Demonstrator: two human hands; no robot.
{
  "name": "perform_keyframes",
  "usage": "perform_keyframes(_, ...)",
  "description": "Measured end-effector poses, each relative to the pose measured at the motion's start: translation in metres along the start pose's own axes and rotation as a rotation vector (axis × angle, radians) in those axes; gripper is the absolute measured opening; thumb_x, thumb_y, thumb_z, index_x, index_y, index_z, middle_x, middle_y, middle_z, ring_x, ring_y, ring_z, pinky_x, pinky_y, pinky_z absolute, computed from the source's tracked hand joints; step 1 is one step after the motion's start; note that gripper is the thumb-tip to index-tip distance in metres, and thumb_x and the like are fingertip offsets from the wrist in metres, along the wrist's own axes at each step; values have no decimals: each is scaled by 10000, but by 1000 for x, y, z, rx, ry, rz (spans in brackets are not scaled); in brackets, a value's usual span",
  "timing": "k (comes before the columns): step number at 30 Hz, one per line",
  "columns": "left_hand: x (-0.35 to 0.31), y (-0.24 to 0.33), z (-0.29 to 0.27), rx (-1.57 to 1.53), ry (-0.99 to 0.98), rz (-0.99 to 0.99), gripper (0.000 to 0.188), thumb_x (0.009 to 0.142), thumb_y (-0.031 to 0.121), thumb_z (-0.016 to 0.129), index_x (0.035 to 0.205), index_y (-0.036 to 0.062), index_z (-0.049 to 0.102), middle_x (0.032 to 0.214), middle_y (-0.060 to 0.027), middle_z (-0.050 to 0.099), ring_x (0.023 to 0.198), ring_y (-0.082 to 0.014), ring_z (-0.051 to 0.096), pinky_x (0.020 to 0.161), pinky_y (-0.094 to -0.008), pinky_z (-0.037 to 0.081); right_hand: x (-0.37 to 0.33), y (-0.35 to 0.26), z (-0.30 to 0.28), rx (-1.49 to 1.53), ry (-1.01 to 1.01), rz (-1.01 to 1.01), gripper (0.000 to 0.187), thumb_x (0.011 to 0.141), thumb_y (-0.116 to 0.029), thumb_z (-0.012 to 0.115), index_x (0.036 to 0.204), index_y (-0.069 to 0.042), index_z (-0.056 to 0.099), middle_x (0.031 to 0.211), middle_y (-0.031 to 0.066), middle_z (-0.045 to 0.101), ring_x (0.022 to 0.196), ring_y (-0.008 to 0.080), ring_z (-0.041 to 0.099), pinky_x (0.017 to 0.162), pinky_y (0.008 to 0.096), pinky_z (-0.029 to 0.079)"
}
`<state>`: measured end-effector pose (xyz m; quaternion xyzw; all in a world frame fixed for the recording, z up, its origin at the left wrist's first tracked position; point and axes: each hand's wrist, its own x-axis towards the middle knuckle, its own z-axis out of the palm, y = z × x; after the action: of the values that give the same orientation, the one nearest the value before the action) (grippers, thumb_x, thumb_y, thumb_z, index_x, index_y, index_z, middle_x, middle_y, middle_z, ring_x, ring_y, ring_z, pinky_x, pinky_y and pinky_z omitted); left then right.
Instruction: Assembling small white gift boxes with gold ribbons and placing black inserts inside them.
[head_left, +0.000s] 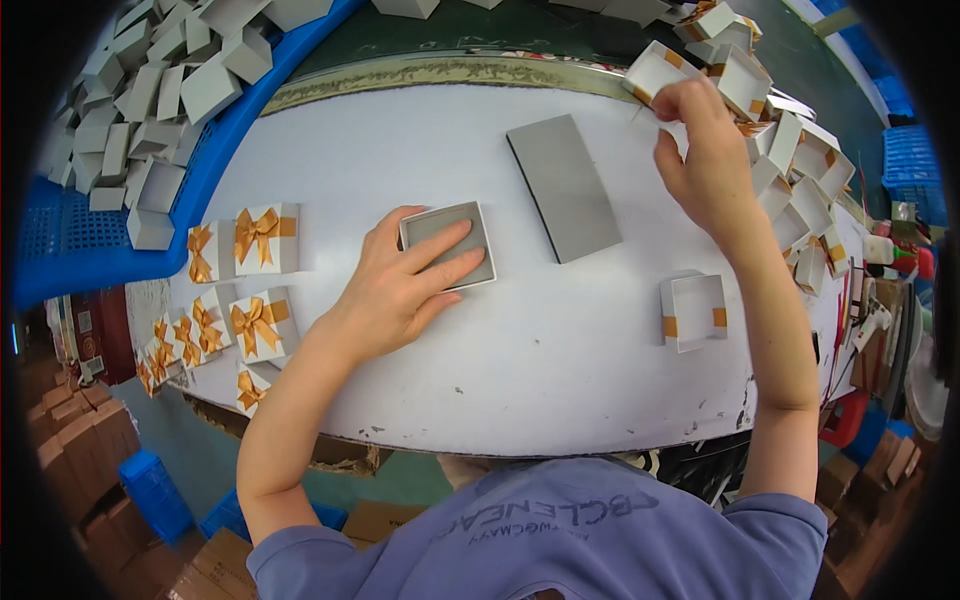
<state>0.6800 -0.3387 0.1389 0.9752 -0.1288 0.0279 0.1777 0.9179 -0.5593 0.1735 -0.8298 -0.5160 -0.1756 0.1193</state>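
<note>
My left hand (385, 295) grips a small white open box (491, 250). Two of its fingers stretch across the grey insert (425, 226) inside, and the thumb lies below the near edge. At the upper right, my right hand (705, 150) is at a white box lid (655, 72) at the edge of a pile. Its fingers curl over the lid's near corner, while the thumb stands apart from them. A flat grey slab (565, 188) lies between the hands. Nearer to me on the right sits an open white lid with gold ribbon bands (697, 308), its hollow side showing.
White boxes with gold bows (262, 322) stand in rows on the table's left. A blue basket (185, 235) heaped with small white boxes (150, 95) rises at the upper left. Ribboned lids (800, 200) pile along the right. Cardboard cartons (90, 440) stack beyond the table.
</note>
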Motion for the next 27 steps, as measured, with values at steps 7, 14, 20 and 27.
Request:
perform_keyframes(7,-42,9,23,-113,226,-105,420,728,193,695,1134,134,601,1214,-67,493,1136,-371,383,948,-453,334,-22,13,34,-327,-290,237,355,702,-162,680,1033,-79,580,1045,81,533,1077,244,488,939,430,345)
perform_keyframes(14,-56,14,29,-201,239,-88,630,688,179,739,1256,102,479,1258,-130,428,1155,-359,380,934,-452,369,8,-23,1,245,21,188,177,782,-170,627,855,-65,505,865,17,537,811,153,522,695,308,425)
perform_keyframes(20,-53,9,53,-484,496,-89,1209,599,154,836,1403,123,-67,1371,-249,201,1167,-356,408,911,-412,439,-2,-137,16,1203,-445,581,263,833,-236,580,989,-32,526,783,123,550,745,239,560,664,343,460)
perform_keyframes(27,-45,7,41,-700,416,-10,1164,612,170,829,1415,63,-7,1413,-222,209,1208,-348,417,907,-441,445,-22,-162,14,545,-444,-13,241,879,-236,536,948,-6,524,902,157,529,797,307,578,659,388,484)
